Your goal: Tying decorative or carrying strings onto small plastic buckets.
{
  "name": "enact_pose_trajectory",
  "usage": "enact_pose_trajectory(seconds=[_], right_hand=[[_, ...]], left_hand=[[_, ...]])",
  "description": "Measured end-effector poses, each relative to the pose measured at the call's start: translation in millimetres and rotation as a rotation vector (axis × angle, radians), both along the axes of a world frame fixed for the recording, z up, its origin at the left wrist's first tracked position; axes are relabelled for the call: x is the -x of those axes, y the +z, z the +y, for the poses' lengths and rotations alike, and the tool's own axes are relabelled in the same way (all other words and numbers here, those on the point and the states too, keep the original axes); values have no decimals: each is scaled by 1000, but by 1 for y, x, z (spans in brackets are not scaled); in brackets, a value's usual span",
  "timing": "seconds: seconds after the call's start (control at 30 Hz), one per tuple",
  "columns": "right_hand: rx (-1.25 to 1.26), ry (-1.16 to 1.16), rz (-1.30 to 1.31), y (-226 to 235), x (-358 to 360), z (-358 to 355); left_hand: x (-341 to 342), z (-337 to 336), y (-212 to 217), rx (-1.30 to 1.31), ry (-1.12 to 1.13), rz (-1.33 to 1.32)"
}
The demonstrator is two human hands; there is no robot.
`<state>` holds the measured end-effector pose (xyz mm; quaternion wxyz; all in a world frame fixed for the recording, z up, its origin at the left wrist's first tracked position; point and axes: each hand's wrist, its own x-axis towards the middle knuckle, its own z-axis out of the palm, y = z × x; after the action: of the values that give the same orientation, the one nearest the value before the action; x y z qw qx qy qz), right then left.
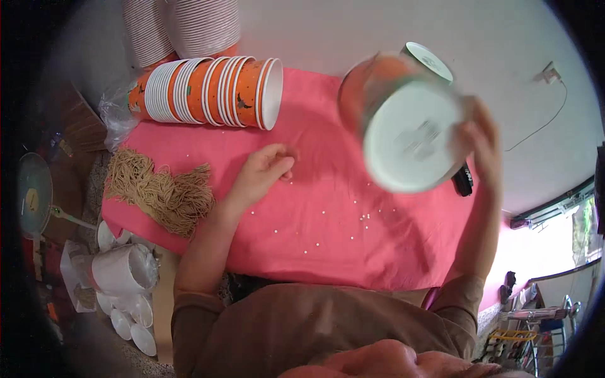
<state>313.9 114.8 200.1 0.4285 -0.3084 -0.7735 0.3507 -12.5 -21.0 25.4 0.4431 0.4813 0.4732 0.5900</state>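
Observation:
My right hand (pixel 482 138) grips a paper bucket at its side, and the bucket's round white base (pixel 413 138) faces up toward me. Motion blurs this bucket and the fingers on it. Over the middle of the pink cloth (pixel 315 151), my left hand (pixel 271 167) is loosely closed, with no object showing in it. Behind the held bucket is another orange bucket (pixel 356 94), partly hidden, and beside it the white base of one more bucket (pixel 430 60). A long nested stack of orange paper buckets (pixel 208 91) lies on its side at the back left.
Tan twisted cords (pixel 167 192) lie bundled at the table's left. Small white dots (pixel 317 244) are scattered over the cloth. A black object (pixel 463 181) is partly covered near my right wrist. Taller bucket stacks (pixel 201 28) stand behind. White tubs (pixel 123 271) sit below left.

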Motion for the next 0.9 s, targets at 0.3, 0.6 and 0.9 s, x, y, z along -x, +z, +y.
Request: enact_pose_trajectory(seconds=[0.3, 0.6, 0.9], right_hand=[[146, -147, 129, 86, -68, 172], [417, -263, 20, 48, -22, 212], [590, -155, -121, 2, -32, 234]], left_hand=[[4, 4, -37, 62, 97, 20], [3, 9, -44, 107, 120, 120], [0, 8, -47, 125, 118, 115]])
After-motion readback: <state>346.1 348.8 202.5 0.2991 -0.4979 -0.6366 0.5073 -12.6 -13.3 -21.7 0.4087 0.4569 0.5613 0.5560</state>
